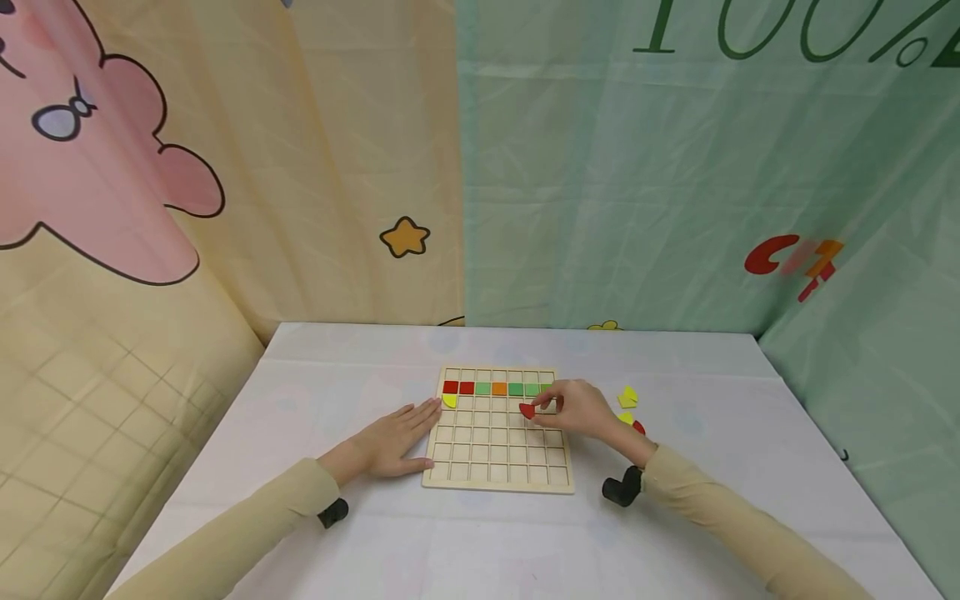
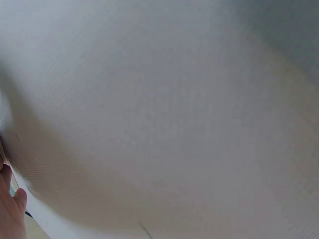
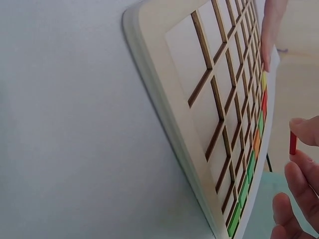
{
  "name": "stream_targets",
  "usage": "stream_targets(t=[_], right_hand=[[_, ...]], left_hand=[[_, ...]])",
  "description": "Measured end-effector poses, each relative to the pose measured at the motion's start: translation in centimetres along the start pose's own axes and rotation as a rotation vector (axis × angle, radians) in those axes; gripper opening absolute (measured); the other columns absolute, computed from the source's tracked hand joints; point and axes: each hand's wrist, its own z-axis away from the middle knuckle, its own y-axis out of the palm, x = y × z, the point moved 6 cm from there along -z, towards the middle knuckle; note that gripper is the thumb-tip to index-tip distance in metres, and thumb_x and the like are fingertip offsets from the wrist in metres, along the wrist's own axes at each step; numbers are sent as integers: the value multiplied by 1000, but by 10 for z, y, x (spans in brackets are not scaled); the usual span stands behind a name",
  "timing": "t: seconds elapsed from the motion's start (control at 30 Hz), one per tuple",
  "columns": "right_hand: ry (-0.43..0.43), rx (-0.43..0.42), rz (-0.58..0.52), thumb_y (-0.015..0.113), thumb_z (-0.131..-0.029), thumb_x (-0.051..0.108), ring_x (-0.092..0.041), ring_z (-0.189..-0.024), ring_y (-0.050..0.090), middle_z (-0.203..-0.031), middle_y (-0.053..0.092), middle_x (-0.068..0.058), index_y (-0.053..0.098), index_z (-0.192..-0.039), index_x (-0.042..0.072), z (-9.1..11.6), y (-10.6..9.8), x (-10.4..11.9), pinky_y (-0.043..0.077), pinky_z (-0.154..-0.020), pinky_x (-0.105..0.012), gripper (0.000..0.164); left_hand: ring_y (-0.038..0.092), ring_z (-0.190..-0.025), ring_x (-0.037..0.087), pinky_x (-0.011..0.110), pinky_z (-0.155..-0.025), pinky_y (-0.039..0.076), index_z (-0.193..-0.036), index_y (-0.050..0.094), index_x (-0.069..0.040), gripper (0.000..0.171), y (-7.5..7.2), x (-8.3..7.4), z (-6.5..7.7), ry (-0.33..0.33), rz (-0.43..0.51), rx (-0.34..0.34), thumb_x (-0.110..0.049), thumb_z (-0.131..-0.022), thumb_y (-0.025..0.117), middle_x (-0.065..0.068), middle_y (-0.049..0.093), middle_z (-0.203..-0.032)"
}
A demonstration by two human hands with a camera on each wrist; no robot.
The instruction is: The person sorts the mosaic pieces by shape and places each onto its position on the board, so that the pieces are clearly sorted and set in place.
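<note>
A wooden grid board [image 1: 498, 488] lies on the white table, with red, green and orange squares along one row near its far edge. Below that row at the left sits a yellow rounded piece [image 1: 449, 401]. My left hand [image 1: 392, 440] rests flat at the board's left edge, fingers straight. Over the right part of the grid, my right hand [image 1: 576, 410] pinches a red rounded piece [image 1: 527, 411] between thumb and finger. In the right wrist view that red piece [image 3: 293, 143] appears edge-on. The left wrist view catches mostly tablecloth and a bit of the left hand [image 2: 11, 211].
Right of the board lie yellow pieces [image 1: 628, 397] and, partly behind the right wrist, a red piece [image 1: 639, 427] beside another yellow one. Black wrist cameras [image 1: 622, 487] hang at both cuffs. Printed fabric [image 1: 600, 183] walls in the table at the back and sides.
</note>
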Motion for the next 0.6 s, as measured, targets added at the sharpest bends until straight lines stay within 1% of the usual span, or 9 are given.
stream_targets(t=[0.33, 0.6], right_hand=[[-25, -4, 17, 81, -75, 35, -1, -56, 48, -78, 69, 8, 77, -90, 21, -16, 15, 13, 39, -51, -18, 20], [-36, 3, -24, 79, -77, 35, -1, -54, 49, -80, 69, 8, 77, -90, 21, -29, 25, 20, 41, -49, -19, 20]], left_hand=[[11, -151, 22, 42, -121, 19, -154, 15, -5, 86, 2, 1, 0, 6, 6, -8, -65, -95, 34, 9, 11, -163], [11, -151, 22, 42, -121, 19, -154, 15, -4, 87, 1, 1, 0, 0, 4, -8, -65, -95, 33, 9, 11, -163]])
